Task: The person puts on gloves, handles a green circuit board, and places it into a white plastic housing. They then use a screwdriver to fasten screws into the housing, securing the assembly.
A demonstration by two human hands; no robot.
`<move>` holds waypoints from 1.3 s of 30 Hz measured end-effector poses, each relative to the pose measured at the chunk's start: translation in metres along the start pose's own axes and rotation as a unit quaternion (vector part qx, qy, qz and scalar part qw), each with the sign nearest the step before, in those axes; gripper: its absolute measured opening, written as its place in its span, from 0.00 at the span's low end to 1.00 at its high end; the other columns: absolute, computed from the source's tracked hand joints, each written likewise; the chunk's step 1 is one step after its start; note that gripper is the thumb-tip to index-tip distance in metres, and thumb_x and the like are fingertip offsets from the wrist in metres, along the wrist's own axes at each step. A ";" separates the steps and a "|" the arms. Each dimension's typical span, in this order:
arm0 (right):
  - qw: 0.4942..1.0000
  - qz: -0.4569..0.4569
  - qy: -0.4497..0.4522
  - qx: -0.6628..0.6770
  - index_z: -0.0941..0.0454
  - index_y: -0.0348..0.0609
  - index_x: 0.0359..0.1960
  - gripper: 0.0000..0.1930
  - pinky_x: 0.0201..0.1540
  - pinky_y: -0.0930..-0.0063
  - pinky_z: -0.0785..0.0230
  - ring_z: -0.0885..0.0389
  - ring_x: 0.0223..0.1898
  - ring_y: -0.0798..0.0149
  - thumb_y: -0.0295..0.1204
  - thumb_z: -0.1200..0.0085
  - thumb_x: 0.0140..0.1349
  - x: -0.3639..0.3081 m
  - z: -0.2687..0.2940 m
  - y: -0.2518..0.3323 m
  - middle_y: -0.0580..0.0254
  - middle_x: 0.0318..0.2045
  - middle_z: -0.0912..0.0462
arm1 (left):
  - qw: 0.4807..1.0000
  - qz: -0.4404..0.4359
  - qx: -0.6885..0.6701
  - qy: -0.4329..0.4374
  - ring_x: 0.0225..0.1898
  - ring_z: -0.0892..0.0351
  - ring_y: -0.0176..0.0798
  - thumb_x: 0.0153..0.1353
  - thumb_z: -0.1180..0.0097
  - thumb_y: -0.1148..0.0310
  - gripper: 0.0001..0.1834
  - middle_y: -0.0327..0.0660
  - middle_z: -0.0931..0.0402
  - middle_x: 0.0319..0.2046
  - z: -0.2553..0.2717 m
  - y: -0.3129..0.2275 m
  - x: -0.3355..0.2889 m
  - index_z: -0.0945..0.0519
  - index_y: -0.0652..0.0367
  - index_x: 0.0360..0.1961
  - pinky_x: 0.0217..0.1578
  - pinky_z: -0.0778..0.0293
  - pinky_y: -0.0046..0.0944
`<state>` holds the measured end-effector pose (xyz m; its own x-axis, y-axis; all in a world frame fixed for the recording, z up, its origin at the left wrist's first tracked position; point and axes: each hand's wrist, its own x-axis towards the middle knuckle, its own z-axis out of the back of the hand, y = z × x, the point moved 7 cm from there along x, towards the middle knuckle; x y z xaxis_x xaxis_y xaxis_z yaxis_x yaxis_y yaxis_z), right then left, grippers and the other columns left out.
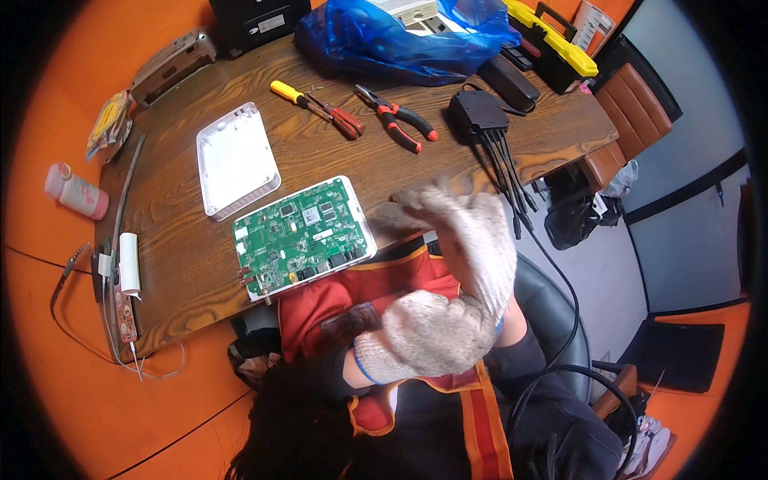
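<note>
Both of my hands wear off-white knitted work gloves and are held over my lap, in front of the table edge. My left hand (428, 332) is closed at the wrist of my right hand, on the cuff of that glove; its fingertips are partly hidden. Raised above it, my right hand (484, 240) reaches up and to the left, its fingers stretched out and blurred, holding nothing that I can see. Left of it, a green circuit board (300, 232) sits in a white plastic housing at the table's near edge. Behind that lies the matching white cover (238, 160), hollow side up.
On the wooden table (172, 240) lie a yellow-handled screwdriver (286, 91), a red-handled tool (344, 122), pliers (396, 120) and a black box with cables (480, 112). A blue plastic bag (384, 48) and a black-and-yellow toolbox (556, 48) stand at the back.
</note>
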<state>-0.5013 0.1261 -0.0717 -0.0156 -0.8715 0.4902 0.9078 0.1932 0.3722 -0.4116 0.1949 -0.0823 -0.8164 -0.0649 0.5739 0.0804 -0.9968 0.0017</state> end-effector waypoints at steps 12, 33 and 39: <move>0.607 -0.164 0.044 0.777 0.51 0.49 0.69 0.30 0.70 0.59 0.59 0.45 0.67 0.57 0.47 0.62 0.69 0.014 -0.057 -0.023 0.52 0.67 0.47 | 0.991 0.077 -0.095 -0.056 0.24 0.25 0.39 0.55 0.50 0.66 0.12 0.40 0.26 0.26 -0.010 0.015 0.003 0.20 0.58 0.37 0.23 0.29 0.41; 0.957 -0.087 -0.142 0.235 0.45 0.38 0.66 0.34 0.67 0.64 0.49 0.41 0.66 0.55 0.25 0.43 0.58 0.096 -0.028 -0.015 0.49 0.65 0.42 | 0.915 0.346 0.202 -0.056 0.65 0.42 0.48 0.53 0.43 0.50 0.19 0.32 0.26 0.53 0.029 0.074 -0.092 0.20 0.41 0.45 0.67 0.62 0.57; 0.998 -0.015 -0.049 0.031 0.33 0.37 0.59 0.27 0.61 0.66 0.39 0.33 0.61 0.51 0.36 0.44 0.60 0.146 -0.050 0.015 0.44 0.58 0.31 | 0.919 0.347 0.180 -0.046 0.57 0.31 0.48 0.51 0.41 0.56 0.17 0.35 0.21 0.46 0.021 0.091 -0.091 0.18 0.44 0.43 0.66 0.59 0.56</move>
<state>-0.4692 -0.0207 -0.0336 -0.0862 -0.8292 0.5523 0.8791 0.1975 0.4338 -0.3178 0.1110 -0.1169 -0.4466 -0.6579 0.6064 0.7611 -0.6357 -0.1291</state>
